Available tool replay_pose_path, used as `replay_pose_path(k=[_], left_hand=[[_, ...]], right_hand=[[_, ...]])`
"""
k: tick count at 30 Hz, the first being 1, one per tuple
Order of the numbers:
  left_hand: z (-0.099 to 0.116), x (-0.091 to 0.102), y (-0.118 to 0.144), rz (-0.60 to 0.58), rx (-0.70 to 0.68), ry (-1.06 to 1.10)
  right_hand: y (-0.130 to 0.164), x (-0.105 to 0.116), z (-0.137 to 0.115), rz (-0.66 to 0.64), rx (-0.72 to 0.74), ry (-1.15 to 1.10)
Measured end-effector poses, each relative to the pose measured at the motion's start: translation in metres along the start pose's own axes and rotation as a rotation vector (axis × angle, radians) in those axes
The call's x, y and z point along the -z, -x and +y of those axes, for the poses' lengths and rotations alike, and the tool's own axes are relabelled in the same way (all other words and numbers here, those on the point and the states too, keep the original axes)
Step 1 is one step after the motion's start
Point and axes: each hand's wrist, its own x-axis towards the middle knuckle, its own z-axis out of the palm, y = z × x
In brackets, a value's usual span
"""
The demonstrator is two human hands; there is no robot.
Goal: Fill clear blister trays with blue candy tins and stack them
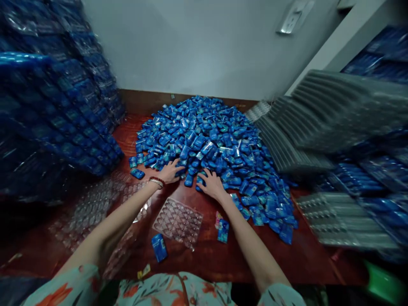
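Packs (208,148) heaped from the table's (204,272) back edge toward its middle, likely light, slick and squashy, best pinched by the sides; left hand (172,171) and right hand (211,183) at the heap's front, fingers spread, can't tell if gripping any.

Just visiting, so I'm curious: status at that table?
Left hand, right hand: both at heaped blue packets. Clear tray lies closer in, not blocking.

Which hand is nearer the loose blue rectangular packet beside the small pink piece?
Right. The right hand is beyond that blue packet, slightly left, at the big heap of blue packets; the left hand is there too, farther left.
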Motion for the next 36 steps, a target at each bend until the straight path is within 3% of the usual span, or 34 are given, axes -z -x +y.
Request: replay_pose_path(k=[4,9,12,15,18,20,22,26,31,36], left_hand=[[-0.018,-0.013,0.057,0.041,-0.029,-0.031],[-0.027,-0.025,0.118,0.09,-0.038,0.098],[-0.023,-0.028,0.146,0.085,0.008,0.144],[-0.019,-0.027,0.16,0.163,0.116,0.216],[-0.019,-0.022,0.156,0.335,0.302,0.292],[-0.02,-0.015,0.147,0.414,0.388,0.323],[-0.019,-0.008,0.136,0.413,0.417,0.329],[-0.006,-0.002,0.113,0.204,0.324,0.203],[0.003,-0.01,0.09,-0.121,0.165,0.133],[-0.017,-0.014,0.086,-0.143,0.002,0.201]], right_hand=[[0.049,-0.003,0.0,-0.009,0.046,0.002],[0.094,0.0,0.006,-0.054,0.114,-0.032],[0.107,0.001,0.005,-0.02,0.077,-0.014],[0.103,0.003,-0.007,0.121,0.025,-0.053],[0.078,0.005,-0.031,0.168,0.044,-0.095],[0.053,0.006,-0.049,0.094,0.095,-0.068],[0.026,0.007,-0.063,-0.025,0.128,-0.021],[-0.013,0.007,-0.068,-0.147,0.089,0.026],[-0.026,0.005,-0.042,-0.214,0.075,-0.005],[-0.024,0.003,-0.033,-0.276,0.068,-0.056]])
